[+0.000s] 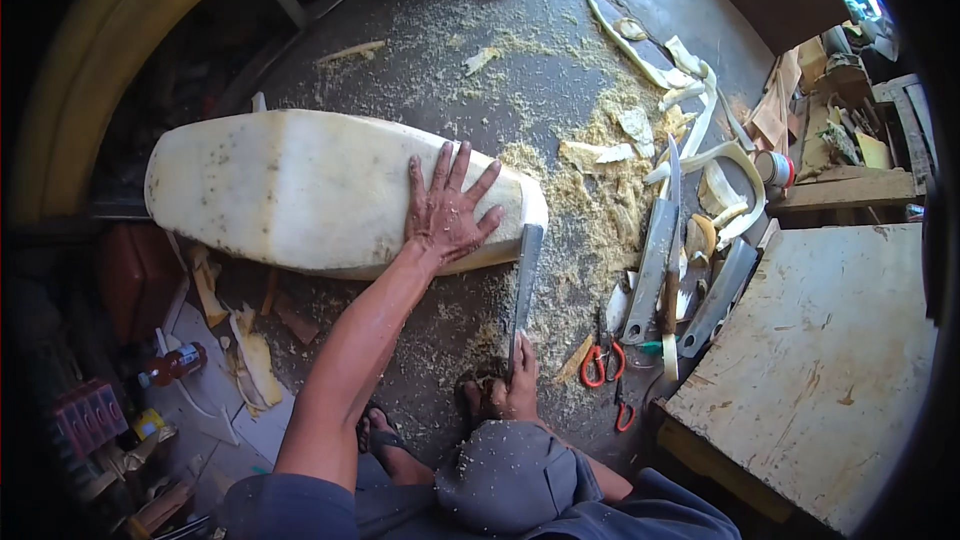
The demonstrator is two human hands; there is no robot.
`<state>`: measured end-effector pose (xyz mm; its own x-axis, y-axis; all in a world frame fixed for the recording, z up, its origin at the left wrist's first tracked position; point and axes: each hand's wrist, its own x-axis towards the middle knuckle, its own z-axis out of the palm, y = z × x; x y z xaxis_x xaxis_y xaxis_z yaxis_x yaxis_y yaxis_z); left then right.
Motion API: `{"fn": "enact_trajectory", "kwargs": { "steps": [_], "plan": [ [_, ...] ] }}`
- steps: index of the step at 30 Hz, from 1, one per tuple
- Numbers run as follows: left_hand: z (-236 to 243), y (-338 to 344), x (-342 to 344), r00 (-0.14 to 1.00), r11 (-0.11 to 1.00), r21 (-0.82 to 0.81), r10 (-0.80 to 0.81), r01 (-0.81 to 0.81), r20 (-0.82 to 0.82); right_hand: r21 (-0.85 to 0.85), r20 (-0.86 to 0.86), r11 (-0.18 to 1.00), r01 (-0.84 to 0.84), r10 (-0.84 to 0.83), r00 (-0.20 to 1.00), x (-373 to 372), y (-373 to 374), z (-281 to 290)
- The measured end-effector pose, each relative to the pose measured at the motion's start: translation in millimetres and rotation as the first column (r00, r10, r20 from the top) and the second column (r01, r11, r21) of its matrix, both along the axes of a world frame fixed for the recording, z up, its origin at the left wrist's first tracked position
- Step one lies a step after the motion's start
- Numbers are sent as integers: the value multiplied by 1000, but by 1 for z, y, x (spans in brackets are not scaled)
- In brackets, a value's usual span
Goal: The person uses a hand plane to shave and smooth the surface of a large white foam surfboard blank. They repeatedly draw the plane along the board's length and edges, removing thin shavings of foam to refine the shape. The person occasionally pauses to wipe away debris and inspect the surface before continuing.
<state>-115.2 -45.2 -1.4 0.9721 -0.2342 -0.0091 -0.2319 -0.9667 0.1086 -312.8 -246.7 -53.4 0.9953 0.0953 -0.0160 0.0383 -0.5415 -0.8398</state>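
Note:
A long, pale, seat-shaped foam block (320, 180) lies crosswise on the floor, stained with dark specks toward its left end. My left hand (447, 202) rests flat on its upper face near the right end, fingers spread. Low in the view, my right hand (515, 390) is closed around the near end of a long flat grey blade (527, 285). The blade's far end meets the foam's right edge, where a bright white cut face (535, 205) shows. My knee partly covers the right hand and forearm.
Foam crumbs (610, 180) and curled offcuts (735, 155) litter the floor. To the right lie a wooden-handled knife (671, 280), flat grey blades (655, 270) and red-handled scissors (603, 365). A worn white-topped table (810, 360) stands at right, a bottle (172, 365) at left.

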Motion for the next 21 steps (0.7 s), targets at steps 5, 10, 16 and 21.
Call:
{"fn": "enact_trajectory", "kwargs": {
  "steps": [5, 10, 16, 21],
  "plan": [
    [7, -2, 2, 999, 1000, 3, -22, 22, 29, -102, 2, 995, -18, 18, 1000, 56, -25, 5],
    [-1, 7, -5, 1000, 1000, 4, 0, 0, -15, -76, 40, 995, -61, 65, 997, -7, -15, 9],
    [2, 4, -11, 1000, 999, -30, -23, 22, -16, -132, 84, 989, -66, 78, 993, 89, -18, 15],
    [-10, 8, -10, 999, 999, -43, 17, -15, 31, -85, -9, 995, -48, 48, 999, 26, -8, 6]
  ]
}}
